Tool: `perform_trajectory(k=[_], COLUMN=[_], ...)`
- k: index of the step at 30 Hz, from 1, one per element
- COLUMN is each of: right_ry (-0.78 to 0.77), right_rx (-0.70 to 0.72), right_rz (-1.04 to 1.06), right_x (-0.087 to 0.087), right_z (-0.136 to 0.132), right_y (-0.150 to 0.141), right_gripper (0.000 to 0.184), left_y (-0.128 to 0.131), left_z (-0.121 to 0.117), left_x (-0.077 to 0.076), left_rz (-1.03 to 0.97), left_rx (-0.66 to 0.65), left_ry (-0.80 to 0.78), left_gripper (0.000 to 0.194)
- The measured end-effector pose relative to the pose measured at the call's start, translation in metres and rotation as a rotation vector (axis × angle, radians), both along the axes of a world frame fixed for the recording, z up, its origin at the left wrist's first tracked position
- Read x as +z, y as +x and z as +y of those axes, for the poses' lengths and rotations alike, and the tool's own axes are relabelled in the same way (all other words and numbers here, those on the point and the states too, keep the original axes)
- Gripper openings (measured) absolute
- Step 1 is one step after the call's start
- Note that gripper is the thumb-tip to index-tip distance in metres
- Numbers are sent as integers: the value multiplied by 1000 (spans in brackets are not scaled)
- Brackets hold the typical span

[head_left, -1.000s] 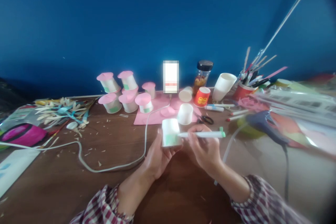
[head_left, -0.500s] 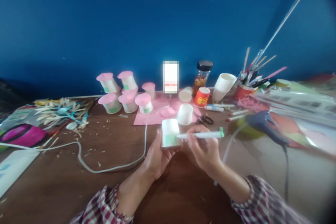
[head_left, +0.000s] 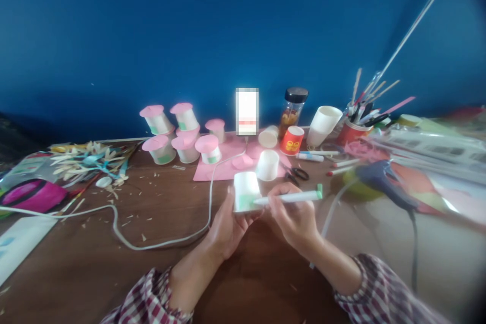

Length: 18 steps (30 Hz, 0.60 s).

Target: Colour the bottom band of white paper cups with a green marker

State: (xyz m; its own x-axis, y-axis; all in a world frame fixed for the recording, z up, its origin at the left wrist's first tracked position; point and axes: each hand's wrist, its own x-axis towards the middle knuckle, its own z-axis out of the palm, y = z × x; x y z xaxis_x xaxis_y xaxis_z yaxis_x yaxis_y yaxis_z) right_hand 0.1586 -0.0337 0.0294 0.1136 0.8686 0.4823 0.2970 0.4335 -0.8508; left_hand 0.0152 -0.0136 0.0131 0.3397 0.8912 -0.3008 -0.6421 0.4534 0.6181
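A white paper cup point(head_left: 245, 186) with a light green patch low on its side is held above the table by my left hand point(head_left: 230, 230), whose fingers wrap its left side and underside. My right hand point(head_left: 292, 215) grips a white marker point(head_left: 294, 197) with a green end, and its tip touches the cup at the green patch. Just behind, another white paper cup point(head_left: 268, 165) stands beside black scissors point(head_left: 298, 174). To the left are several paper cups with pink cone tops point(head_left: 207, 144), some stacked and bearing green patches.
Pink paper point(head_left: 201, 171) lies under some cups. A white cable point(head_left: 152, 246) winds across the table at left. Behind stand a red cup point(head_left: 292, 140), a dark-lidded jar point(head_left: 296, 96) and a pen holder point(head_left: 351, 132). A glue gun point(head_left: 383, 182) and wood sticks point(head_left: 87, 159) flank the work.
The marker's tip has shifted slightly down and left on the cup, with my right hand moving along. The green patch looks a little fuller. My left hand and the cup stay put.
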Motion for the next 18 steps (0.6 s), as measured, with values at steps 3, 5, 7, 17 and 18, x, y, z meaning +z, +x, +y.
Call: perform_trajectory(k=[3, 5, 7, 17, 18], right_ry=[-12, -19, -16, -6, 7], right_rx=[-27, -10, 22, 10, 18], right_rz=[32, 19, -11, -49, -61], right_x=[1, 1, 2, 2, 2], right_z=[0, 0, 0, 0, 0], right_y=[-1, -1, -1, 1, 1], right_gripper=[9, 9, 10, 9, 9], left_y=[0, 0, 0, 1, 1], left_z=[-1, -1, 0, -1, -1], left_x=[0, 0, 1, 2, 2], left_rz=[3, 6, 10, 33, 34], left_rx=[-7, -7, -9, 5, 5], left_ry=[11, 13, 9, 10, 9], left_gripper=[42, 43, 43, 42, 42])
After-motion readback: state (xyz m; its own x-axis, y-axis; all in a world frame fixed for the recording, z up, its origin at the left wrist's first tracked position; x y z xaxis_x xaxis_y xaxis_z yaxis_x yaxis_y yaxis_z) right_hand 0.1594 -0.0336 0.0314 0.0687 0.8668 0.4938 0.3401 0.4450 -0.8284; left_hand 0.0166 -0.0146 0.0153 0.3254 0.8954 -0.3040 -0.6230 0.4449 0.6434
